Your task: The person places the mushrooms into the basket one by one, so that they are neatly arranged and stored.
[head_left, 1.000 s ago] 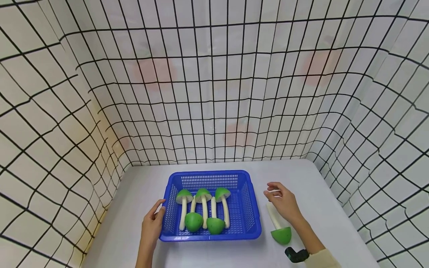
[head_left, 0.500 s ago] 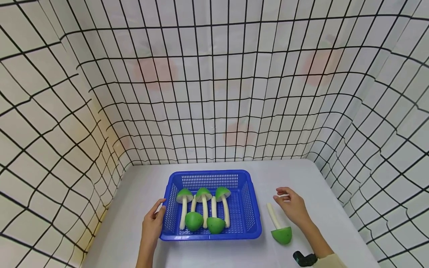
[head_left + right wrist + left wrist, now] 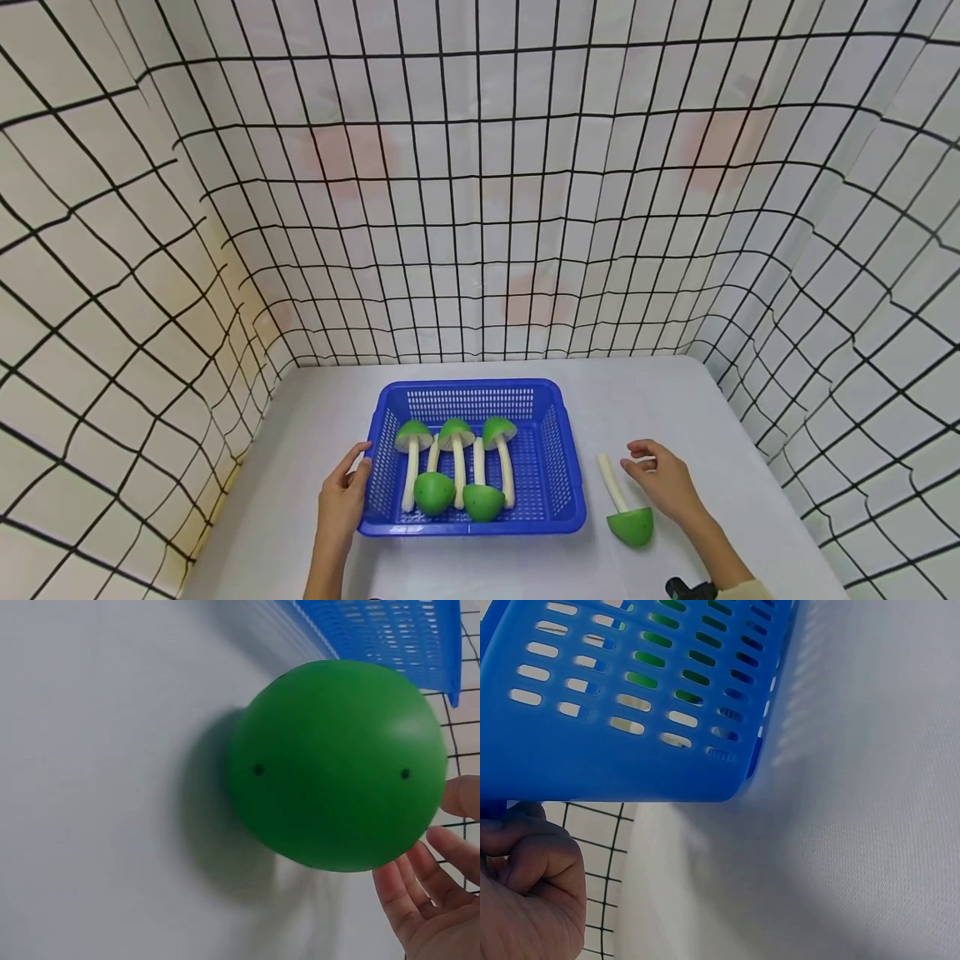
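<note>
A blue plastic basket (image 3: 480, 528) with perforated walls stands on the table, holding several toy mushrooms (image 3: 483, 502) with green caps and white stems, laid in alternating directions. My left hand (image 3: 341, 500) grips the basket's left rim; in the left wrist view its curled fingers (image 3: 547, 862) are at that rim. One more mushroom (image 3: 631, 527) lies on the table right of the basket, cap toward me. Just right of its stem is my right hand (image 3: 667, 483), fingers loosely bent with nothing in them. In the right wrist view the green cap (image 3: 337, 765) partly hides the fingertips.
A white cloth covers the table (image 3: 450, 571). Black wire grid (image 3: 525, 208) in front of white sheeting encloses the back and both sides. A black wrist device (image 3: 690, 590) sits below the right hand at the frame's bottom edge.
My right hand has drawn back rightward and toward me, away from the basket, exposing the loose mushroom's stem. The left hand, basket and mushrooms stay in place.
</note>
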`<control>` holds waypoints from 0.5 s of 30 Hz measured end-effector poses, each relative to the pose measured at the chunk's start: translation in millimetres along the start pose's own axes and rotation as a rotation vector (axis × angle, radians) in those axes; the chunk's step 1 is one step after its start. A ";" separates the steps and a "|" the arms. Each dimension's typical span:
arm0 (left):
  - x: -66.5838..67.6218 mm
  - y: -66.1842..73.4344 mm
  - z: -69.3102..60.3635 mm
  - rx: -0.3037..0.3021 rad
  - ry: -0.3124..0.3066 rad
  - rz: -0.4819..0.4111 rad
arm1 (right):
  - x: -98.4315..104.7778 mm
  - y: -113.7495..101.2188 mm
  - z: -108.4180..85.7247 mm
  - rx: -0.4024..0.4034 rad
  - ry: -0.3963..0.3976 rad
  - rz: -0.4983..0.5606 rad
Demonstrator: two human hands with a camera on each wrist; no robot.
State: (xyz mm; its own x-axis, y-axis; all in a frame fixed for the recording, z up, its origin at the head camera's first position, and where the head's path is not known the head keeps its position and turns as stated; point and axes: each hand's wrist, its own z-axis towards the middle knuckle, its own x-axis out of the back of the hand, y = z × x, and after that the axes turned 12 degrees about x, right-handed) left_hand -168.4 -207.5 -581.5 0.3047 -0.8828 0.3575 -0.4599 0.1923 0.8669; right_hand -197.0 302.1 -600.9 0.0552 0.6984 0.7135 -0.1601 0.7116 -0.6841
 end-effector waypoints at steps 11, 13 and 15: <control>0.8 0.4 -0.1 0.003 -0.006 0.000 | -7.2 8.7 -4.5 -0.074 -0.042 0.061; 0.6 0.4 -0.5 0.003 -0.006 -0.003 | -7.2 7.8 -5.1 -0.072 -0.047 0.073; 0.1 0.4 -0.9 0.002 -0.007 -0.005 | -7.1 7.0 -5.7 -0.069 -0.049 0.081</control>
State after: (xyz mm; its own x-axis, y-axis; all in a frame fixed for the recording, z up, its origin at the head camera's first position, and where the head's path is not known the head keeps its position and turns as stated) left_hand -167.8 -207.2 -580.7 0.3010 -0.8867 0.3511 -0.4599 0.1875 0.8679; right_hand -192.9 302.6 -611.7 -0.0041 0.7506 0.6607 -0.0936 0.6575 -0.7476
